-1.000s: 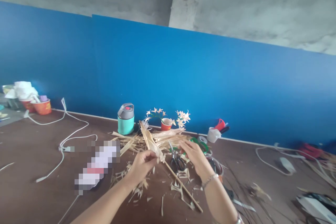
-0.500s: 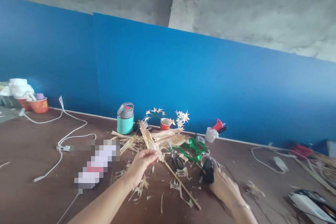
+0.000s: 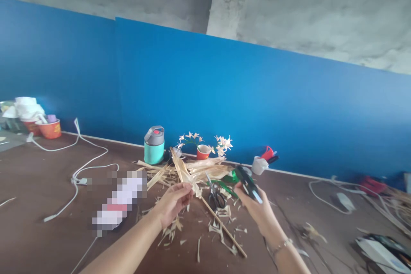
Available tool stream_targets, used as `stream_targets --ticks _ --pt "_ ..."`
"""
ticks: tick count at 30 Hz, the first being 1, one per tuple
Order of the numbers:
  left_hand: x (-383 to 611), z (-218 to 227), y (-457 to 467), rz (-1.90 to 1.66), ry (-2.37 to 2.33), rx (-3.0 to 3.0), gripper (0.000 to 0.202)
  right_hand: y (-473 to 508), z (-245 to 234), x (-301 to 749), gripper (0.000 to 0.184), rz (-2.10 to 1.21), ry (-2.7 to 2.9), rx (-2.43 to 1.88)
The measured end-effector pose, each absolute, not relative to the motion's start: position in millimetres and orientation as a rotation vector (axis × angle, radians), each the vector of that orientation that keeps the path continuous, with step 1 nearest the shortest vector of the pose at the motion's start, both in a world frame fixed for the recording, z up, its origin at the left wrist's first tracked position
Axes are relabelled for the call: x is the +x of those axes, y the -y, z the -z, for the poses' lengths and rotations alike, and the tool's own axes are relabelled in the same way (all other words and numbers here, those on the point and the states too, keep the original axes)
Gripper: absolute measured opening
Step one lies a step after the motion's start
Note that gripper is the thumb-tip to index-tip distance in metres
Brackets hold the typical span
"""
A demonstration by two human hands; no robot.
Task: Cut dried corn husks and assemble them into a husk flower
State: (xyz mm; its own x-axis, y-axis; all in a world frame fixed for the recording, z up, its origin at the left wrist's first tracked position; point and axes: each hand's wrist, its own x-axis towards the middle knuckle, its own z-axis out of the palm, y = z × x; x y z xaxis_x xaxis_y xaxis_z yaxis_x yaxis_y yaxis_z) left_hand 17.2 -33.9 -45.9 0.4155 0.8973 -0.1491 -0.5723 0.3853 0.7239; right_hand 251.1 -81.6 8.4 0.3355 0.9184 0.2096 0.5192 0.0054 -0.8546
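My left hand [image 3: 175,203] is closed in a pinch over the middle of the table, with a small pale piece of dried husk [image 3: 196,189] at its fingertips. My right hand [image 3: 258,207] grips a black glue gun [image 3: 248,183], raised above the table and pointing away to the left. Between the hands lie dark-handled scissors [image 3: 216,198], blades pointing away. A loop of green ribbon [image 3: 226,186] is partly hidden behind the glue gun. Beyond my left hand, dried husks [image 3: 183,169] lie heaped, and a thin stick [image 3: 224,227] slants towards me.
Behind the husks stand a red and white cup [image 3: 203,152] with pale flowers [image 3: 224,144] and a turquoise flask [image 3: 154,150]. A white cup [image 3: 259,165] holds red-handled tools. White cables [image 3: 81,167] cross the left side. Husk scraps [image 3: 221,233] litter the table. A blue partition [image 3: 199,90] rises behind.
My right hand has lifted the black glue gun from the table and moved it up and to the left, over the green ribbon. My left hand has hardly moved.
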Motion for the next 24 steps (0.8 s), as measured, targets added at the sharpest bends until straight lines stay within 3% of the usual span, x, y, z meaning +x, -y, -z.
stream_targets --ticks 5,15,24 --pt "15.3 46.7 32.5 -1.005 -0.53 0.614 0.015 75.0 5.4 203.9 0.02 -0.793 1.533 -1.338" --pt "14.2 42.9 33.7 -0.992 -0.599 0.614 0.015 80.1 34.2 186.5 0.008 -0.4 1.793 -1.256" --pt "15.1 52.2 31.5 -0.959 -0.57 0.615 0.012 83.0 43.0 184.2 0.018 -0.455 1.858 -1.24"
